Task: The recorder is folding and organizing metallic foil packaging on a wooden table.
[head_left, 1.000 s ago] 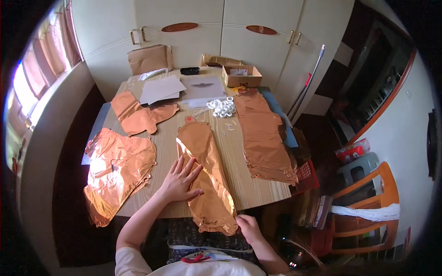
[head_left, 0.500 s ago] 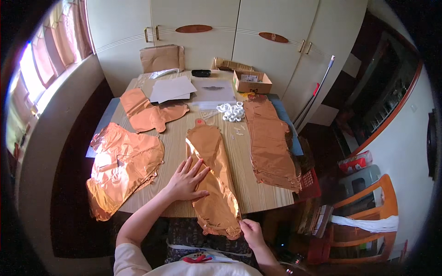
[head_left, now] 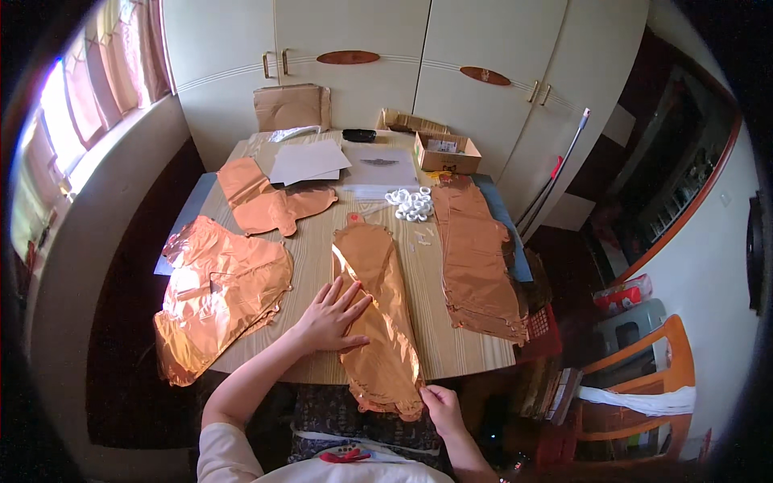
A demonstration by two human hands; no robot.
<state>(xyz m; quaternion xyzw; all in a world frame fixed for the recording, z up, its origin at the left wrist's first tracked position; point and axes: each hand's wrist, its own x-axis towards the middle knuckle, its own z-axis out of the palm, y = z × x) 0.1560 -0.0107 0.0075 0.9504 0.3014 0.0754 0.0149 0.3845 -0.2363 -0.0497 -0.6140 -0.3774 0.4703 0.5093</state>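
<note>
Seen from above, a person works at a wood-grain table covered in shiny copper-coloured foil. A long foil piece lies at the middle of the near side, its lower end reaching past the table's edge toward the person. The left hand rests flat on it with fingers spread, gripping nothing; the right hand pinches its right edge near the lower end. To the left lie a crumpled, brightly reflecting foil heap and, farther back, a smoother foil shape. A foil stack lies to the right. Beyond the long piece sit white rings, pale sheets and an open cardboard box.
</note>
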